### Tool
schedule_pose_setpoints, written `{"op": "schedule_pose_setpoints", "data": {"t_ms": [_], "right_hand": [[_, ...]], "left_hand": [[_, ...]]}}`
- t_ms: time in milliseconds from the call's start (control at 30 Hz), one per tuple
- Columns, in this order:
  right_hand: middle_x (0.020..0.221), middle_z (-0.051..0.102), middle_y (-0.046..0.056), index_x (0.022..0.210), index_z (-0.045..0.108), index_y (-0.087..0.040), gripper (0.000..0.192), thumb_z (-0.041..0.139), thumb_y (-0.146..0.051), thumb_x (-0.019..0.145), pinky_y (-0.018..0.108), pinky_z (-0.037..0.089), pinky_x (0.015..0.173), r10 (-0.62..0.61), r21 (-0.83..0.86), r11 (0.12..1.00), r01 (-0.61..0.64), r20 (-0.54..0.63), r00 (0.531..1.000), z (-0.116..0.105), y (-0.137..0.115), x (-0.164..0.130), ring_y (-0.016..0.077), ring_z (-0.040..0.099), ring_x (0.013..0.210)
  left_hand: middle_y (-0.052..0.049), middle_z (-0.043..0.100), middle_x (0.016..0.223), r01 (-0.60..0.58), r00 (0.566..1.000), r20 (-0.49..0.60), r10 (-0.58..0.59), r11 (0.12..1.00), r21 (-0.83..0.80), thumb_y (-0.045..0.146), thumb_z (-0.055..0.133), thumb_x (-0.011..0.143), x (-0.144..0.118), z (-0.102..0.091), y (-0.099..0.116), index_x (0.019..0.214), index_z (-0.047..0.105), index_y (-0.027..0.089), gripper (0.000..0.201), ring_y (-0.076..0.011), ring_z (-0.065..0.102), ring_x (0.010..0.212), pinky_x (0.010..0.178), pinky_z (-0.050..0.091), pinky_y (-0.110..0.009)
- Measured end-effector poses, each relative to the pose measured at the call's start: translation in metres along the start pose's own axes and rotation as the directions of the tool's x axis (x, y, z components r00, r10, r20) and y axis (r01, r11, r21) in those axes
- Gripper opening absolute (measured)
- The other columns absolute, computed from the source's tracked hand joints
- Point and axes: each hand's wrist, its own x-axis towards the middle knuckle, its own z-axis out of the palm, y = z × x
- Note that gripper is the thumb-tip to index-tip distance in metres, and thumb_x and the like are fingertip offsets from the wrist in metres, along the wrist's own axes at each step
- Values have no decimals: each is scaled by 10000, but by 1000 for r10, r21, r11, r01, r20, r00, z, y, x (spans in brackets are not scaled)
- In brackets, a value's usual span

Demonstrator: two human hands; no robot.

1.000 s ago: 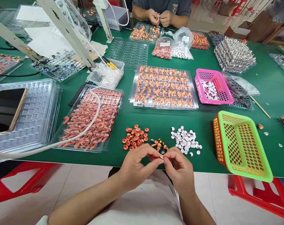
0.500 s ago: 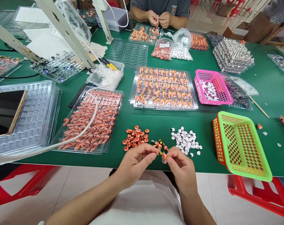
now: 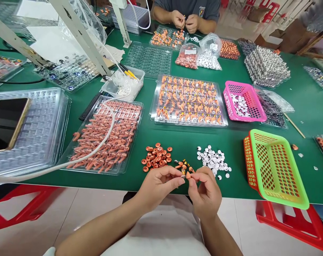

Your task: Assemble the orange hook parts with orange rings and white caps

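Fingertips of both hands meet at the near edge of the desk [image 3: 183, 138], just above the person's lap. Left hand [image 3: 157, 186]: grip closed, thumb and forefinger pinched on a small orange part [image 3: 187, 175]. Right hand [image 3: 206, 193]: grip closed on the same part from the other side, fingers curled inward. The part sits between the two grips, clear of the desk surface; its exact shape is too small to tell.

Just beyond the fingertips lie a few loose orange-and-yellow pieces [image 3: 183, 164]. To their left is a pile of orange rings [image 3: 156, 159]; to their right, a pile of white discs [image 3: 213, 160]. Both piles rest directly on the green desk.

Further out on the left, a clear tray of orange stems [image 3: 105, 137] has a white hose [image 3: 70, 161] lying across it. Beside it, a stack of clear trays [image 3: 44, 131] carries a phone [image 3: 6, 122]. Straight ahead is a clear tray of assembled orange pieces [image 3: 189, 100]. On the right stand a pink basket [image 3: 244, 101] holding white discs and a green basket [image 3: 277, 169] nested over an orange one.

At the far side of the desk, another person's hands [image 3: 185, 20] are held together over a further tray.
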Motion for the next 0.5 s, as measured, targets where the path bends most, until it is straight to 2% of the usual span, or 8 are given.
{"op": "schedule_pose_setpoints", "data": {"t_ms": [100, 167, 267, 367, 433, 500], "right_hand": [[864, 568, 38, 989, 622, -250, 186, 596, -106, 874, 340, 478, 622, -76, -101, 992, 78, 27, 997, -1, 4, 1, 196, 569, 775], [868, 581, 42, 1009, 622, -259, 214, 608, -105, 862, 356, 490, 628, -136, -157, 978, 141, 41, 990, -1, 5, 2, 202, 576, 769], [858, 595, 42, 1063, 622, -278, 287, 623, -91, 846, 372, 503, 628, -236, -201, 949, 243, 55, 970, 0, 6, 4, 204, 580, 741], [843, 601, 32, 1096, 621, -299, 346, 624, -73, 833, 379, 520, 644, -296, -196, 932, 304, 67, 953, 1, 8, 3, 203, 596, 734], [948, 619, 53, 1115, 614, -306, 336, 620, -100, 850, 403, 545, 709, -260, -105, 958, 266, 70, 963, 1, 7, 2, 222, 627, 842], [1149, 599, 100, 1216, 571, -303, 338, 629, -223, 892, 444, 563, 784, -150, 79, 987, 142, 102, 983, 1, 5, 1, 265, 622, 1018]], "left_hand": [[-22, 691, 721, 44, 998, -42, -44, 999, -11, 359, 860, 661, 0, -3, 2, 770, 718, 145, 279, -125, 609, 652, 655, 542, -246], [-42, 711, 771, 38, 997, -65, -37, 999, 4, 359, 844, 675, -1, -4, 2, 778, 710, 141, 276, -145, 640, 707, 688, 554, -257], [-65, 724, 817, -19, 995, -98, 29, 995, 96, 325, 794, 724, -3, -3, -1, 796, 706, 138, 219, -168, 661, 757, 720, 558, -266], [-54, 722, 783, -120, 980, -124, 157, 956, 267, 245, 729, 764, -6, -4, -4, 812, 707, 150, 109, -162, 660, 713, 695, 548, -256], [-47, 724, 777, -216, 956, -97, 277, 888, 406, 194, 678, 792, -8, -5, -4, 841, 719, 162, 72, -159, 662, 703, 688, 537, -249], [-42, 725, 777, -321, 921, -22, 389, 791, 520, 157, 631, 822, -10, -5, -2, 885, 730, 176, 119, -156, 664, 700, 689, 531, -248]]}}
